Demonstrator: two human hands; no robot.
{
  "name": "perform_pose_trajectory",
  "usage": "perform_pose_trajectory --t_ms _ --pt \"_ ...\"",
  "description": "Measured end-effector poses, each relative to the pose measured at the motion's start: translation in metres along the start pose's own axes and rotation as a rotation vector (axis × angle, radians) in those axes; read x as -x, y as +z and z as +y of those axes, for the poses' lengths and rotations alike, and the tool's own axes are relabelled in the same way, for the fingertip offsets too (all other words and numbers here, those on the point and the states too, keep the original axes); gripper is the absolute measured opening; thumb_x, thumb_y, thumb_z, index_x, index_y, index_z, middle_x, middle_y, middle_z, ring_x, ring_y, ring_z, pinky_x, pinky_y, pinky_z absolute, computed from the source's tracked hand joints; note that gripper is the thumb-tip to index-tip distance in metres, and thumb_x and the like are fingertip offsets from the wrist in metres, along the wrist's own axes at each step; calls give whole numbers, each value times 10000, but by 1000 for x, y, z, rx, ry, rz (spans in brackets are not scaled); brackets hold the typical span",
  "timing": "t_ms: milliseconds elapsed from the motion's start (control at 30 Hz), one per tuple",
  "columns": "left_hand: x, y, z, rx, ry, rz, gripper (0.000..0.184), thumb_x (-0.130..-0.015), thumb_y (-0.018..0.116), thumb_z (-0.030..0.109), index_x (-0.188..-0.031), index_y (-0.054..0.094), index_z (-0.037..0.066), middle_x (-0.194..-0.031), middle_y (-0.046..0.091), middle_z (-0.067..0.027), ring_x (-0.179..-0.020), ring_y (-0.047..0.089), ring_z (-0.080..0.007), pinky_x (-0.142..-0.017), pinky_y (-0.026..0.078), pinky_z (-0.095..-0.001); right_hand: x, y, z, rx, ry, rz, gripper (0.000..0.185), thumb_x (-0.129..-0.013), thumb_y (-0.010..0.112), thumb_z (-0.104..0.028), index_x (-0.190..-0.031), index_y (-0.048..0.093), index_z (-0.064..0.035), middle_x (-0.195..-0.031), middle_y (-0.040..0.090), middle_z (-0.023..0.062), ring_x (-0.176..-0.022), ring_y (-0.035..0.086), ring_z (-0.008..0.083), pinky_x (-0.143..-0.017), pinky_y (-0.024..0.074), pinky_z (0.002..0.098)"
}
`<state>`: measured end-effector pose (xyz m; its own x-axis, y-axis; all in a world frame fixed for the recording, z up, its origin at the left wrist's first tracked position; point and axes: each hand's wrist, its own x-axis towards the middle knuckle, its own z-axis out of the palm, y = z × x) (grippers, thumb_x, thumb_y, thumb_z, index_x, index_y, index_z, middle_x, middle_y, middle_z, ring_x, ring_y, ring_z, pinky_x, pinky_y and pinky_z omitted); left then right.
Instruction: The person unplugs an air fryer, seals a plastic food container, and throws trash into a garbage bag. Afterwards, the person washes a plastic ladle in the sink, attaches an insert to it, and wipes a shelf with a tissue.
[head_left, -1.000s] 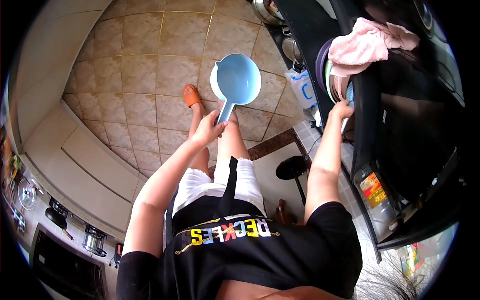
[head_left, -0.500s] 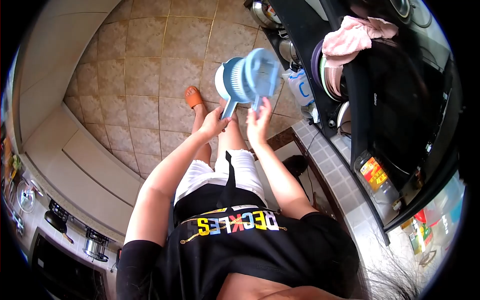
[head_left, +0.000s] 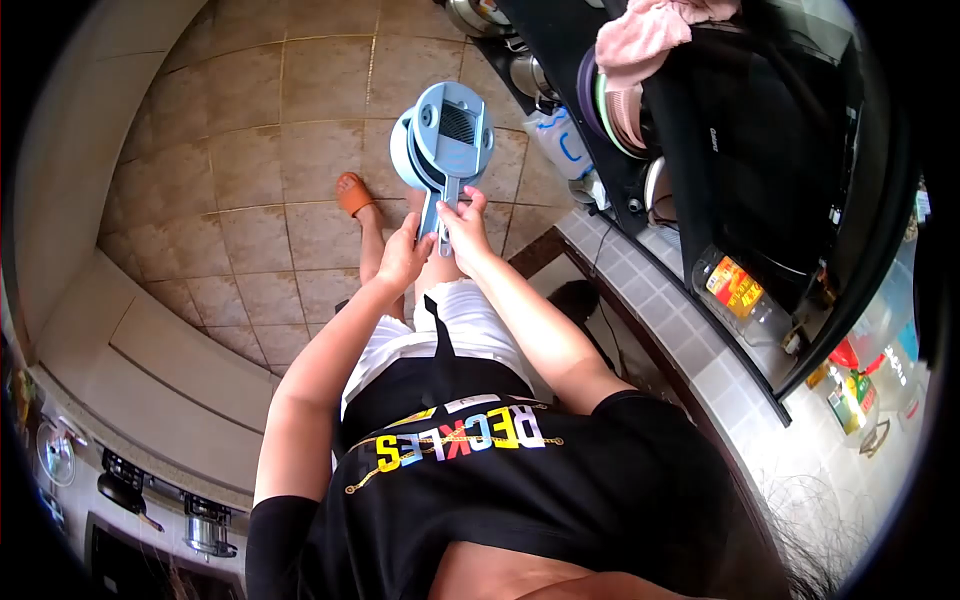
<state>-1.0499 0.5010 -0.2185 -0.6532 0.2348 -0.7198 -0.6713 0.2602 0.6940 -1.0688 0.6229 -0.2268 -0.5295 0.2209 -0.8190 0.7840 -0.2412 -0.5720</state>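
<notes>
The light-blue, round, slotted plastic piece (head_left: 460, 156) now overlaps the pale-blue plastic scoop (head_left: 401, 156) mid-air, pairing them, seating unclear; left hand (head_left: 404, 255) and right hand (head_left: 467, 232) each have fingers gripping one handle

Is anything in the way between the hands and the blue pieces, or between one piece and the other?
Nothing visible is. The left hand holds the blue scoop; the right hand holds the dark-panelled blue piece over it. Whether the pieces touch is unclear.

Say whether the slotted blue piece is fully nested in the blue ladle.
Not fully nested: the slotted blue piece is offset over the blue ladle, and their handles are side by side.
</notes>
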Motion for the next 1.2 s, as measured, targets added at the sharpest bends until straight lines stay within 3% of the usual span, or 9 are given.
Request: perform_pose_trajectory --t_ms 100,133,233,367,633,700,967,1033,1200 --pt "-4 3 5 -158 36 -10 267 -845 555 211 -1013 449 32 -778 585 -222 -698 577 -349 -620 456 -417 4 -8 -16 -390 226 1 438 -842 542 -37 -1201 292 -58 -1012 576 155 -904 585 241 -791 469 325" --pt "-3 3 8 -262 99 -7 298 -850 544 257 -1031 443 43 -816 585 -248 -772 569 -408 -668 444 -458 -5 -22 -9 -508 240 -272 323 -862 528 -101 -1152 420 -8 -1055 574 145 -971 568 254 -846 452 359" --pt "-6 7 18 -331 67 -104 353 -854 522 322 -1060 433 50 -871 584 -251 -864 531 -442 -724 414 -490 -11 -44 1 -535 345 -391 316 -908 464 -239 -1128 485 -12 -1116 557 110 -1052 519 221 -896 406 373" --pt "-11 10 40 -479 144 -257 470 -833 551 366 -1173 422 69 -839 596 -228 -828 569 -400 -695 436 -446 -15 -75 -10 -617 459 -487 288 -922 428 -242 -1148 483 -71 -1046 562 66 -1000 536 204 -716 476 362" --pt "-45 32 77 -423 310 -347 330 -873 487 345 -1049 520 68 -875 608 -184 -844 572 -360 -736 443 -413 -40 -149 -39 -740 119 -315 219 -855 539 -143 -1049 499 -50 -904 535 60 -832 523 202 -738 459 325" --pt "-49 18 83 -402 331 -118 257 -870 492 281 -989 545 59 -893 604 -175 -852 571 -351 -738 443 -403 -44 -174 -54 -702 1 -174 215 -842 549 -125 -1036 499 -47 -906 524 58 -812 510 192 -731 449 325" --pt "-34 -44 18 -523 25 -20 219 -823 526 249 -921 565 58 -869 610 -191 -834 577 -363 -726 453 -433 -157 -287 -111 -782 -281 -118 232 -816 609 -177 -974 522 -32 -883 534 62 -818 514 200 -765 445 344" --pt "-30 -51 5 -539 -70 27 212 -817 530 241 -922 569 61 -866 612 -191 -836 578 -362 -728 454 -430 -190 -292 -132 -792 -332 54 202 -814 605 -158 -957 537 -33 -857 557 65 -800 529 201 -776 444 345" --pt "-25 -44 0 -448 -127 144 201 -805 543 210 -935 569 59 -871 618 -185 -835 593 -347 -734 467 -405 -324 -383 -123 -708 -319 165 207 -884 461 -206 -973 511 -27 -923 564 88 -779 556 216 -703 498 357"
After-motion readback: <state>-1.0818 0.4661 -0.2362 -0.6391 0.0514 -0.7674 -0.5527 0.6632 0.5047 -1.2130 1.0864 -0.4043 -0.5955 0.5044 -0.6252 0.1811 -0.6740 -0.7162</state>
